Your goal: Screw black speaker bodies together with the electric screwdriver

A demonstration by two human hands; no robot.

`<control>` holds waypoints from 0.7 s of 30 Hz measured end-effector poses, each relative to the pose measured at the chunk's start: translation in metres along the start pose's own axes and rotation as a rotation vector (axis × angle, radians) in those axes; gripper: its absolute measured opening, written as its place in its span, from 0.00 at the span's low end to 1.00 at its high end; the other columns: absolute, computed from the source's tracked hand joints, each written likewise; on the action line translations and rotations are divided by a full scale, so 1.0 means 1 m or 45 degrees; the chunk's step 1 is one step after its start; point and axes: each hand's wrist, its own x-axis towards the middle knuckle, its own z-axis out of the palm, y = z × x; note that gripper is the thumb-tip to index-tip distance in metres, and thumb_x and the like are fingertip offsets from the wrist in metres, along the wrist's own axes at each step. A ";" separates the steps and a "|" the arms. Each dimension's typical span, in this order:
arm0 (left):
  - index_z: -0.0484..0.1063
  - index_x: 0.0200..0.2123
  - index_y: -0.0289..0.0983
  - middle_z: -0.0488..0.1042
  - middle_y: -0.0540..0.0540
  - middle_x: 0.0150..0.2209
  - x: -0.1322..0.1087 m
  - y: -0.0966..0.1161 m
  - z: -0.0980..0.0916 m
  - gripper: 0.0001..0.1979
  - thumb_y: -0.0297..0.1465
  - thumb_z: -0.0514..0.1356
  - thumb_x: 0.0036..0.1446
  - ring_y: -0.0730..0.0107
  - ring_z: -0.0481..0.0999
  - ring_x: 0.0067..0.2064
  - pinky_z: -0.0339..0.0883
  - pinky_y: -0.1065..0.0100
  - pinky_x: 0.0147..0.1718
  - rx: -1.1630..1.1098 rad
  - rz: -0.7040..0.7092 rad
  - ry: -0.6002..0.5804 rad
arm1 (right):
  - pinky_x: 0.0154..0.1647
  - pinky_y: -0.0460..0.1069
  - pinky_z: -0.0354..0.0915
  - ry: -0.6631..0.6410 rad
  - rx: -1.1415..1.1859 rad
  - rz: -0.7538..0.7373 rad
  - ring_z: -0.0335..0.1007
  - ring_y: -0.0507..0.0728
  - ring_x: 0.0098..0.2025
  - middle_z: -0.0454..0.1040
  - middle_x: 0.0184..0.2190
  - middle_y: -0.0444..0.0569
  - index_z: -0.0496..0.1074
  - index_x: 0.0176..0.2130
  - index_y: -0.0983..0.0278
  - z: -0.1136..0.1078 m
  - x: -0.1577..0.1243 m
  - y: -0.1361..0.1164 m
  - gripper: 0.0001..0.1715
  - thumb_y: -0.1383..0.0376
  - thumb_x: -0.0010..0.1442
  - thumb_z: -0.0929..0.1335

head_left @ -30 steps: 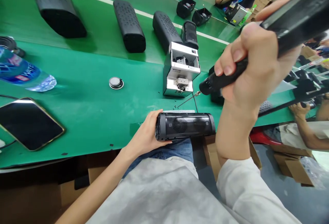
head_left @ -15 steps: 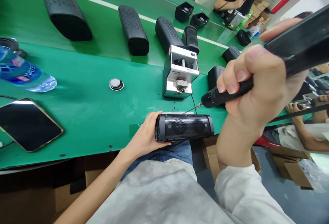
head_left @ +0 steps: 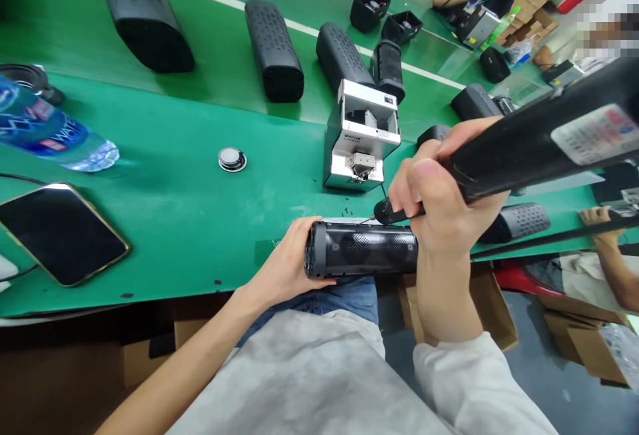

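Observation:
My left hand (head_left: 289, 262) grips the left end of a black speaker (head_left: 369, 249), which lies sideways at the table's near edge above my lap. In my right hand (head_left: 444, 202) is a black electric screwdriver (head_left: 519, 149), held with its thin bit slanting down to the left. The bit reaches the speaker's far upper edge; its exact contact point is too small to tell. My right wrist covers the speaker's right end. Just beyond the speaker stands a silver screw feeder (head_left: 362, 136), with several tiny dark screws (head_left: 347, 211) scattered on the green mat before it.
A phone (head_left: 64, 232), a water bottle (head_left: 54, 126) and a small round silver part (head_left: 232, 159) lie to the left. Several black speaker housings (head_left: 274, 49) rest along the green line behind. Co-workers' arms (head_left: 609, 239) show at right, above cardboard boxes (head_left: 589, 342).
My right hand has moved left and toward the speaker with the screwdriver, which now sits lower over it. My left hand keeps its hold on the speaker. The whole view has shifted slightly.

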 end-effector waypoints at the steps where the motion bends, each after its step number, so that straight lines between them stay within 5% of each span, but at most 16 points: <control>1: 0.56 0.74 0.46 0.71 0.34 0.67 0.000 0.000 0.000 0.53 0.41 0.81 0.53 0.36 0.75 0.68 0.75 0.36 0.65 -0.003 -0.004 -0.002 | 0.11 0.48 0.58 0.002 0.002 0.003 0.58 0.50 0.15 0.70 0.24 0.36 0.76 0.41 0.53 0.000 -0.001 -0.001 0.13 0.65 0.61 0.81; 9: 0.56 0.74 0.46 0.70 0.34 0.67 0.001 0.001 -0.001 0.53 0.40 0.82 0.54 0.37 0.74 0.68 0.75 0.37 0.65 0.001 -0.011 -0.021 | 0.10 0.49 0.57 -0.020 0.052 -0.047 0.59 0.51 0.15 0.69 0.22 0.36 0.78 0.42 0.54 0.000 -0.004 0.004 0.13 0.71 0.62 0.78; 16: 0.54 0.75 0.47 0.70 0.34 0.67 0.000 0.002 -0.001 0.54 0.39 0.82 0.53 0.35 0.74 0.69 0.75 0.36 0.65 0.027 0.000 -0.016 | 0.11 0.48 0.60 -0.113 0.040 0.030 0.57 0.50 0.13 0.65 0.21 0.34 0.79 0.43 0.54 -0.011 0.014 -0.007 0.12 0.67 0.61 0.79; 21: 0.51 0.76 0.48 0.67 0.33 0.69 -0.002 -0.001 0.001 0.56 0.39 0.81 0.55 0.34 0.72 0.71 0.73 0.32 0.68 0.073 0.037 -0.029 | 0.13 0.48 0.56 0.229 -0.111 -0.323 0.52 0.50 0.15 0.57 0.20 0.35 0.76 0.39 0.51 -0.006 0.056 -0.022 0.12 0.66 0.60 0.79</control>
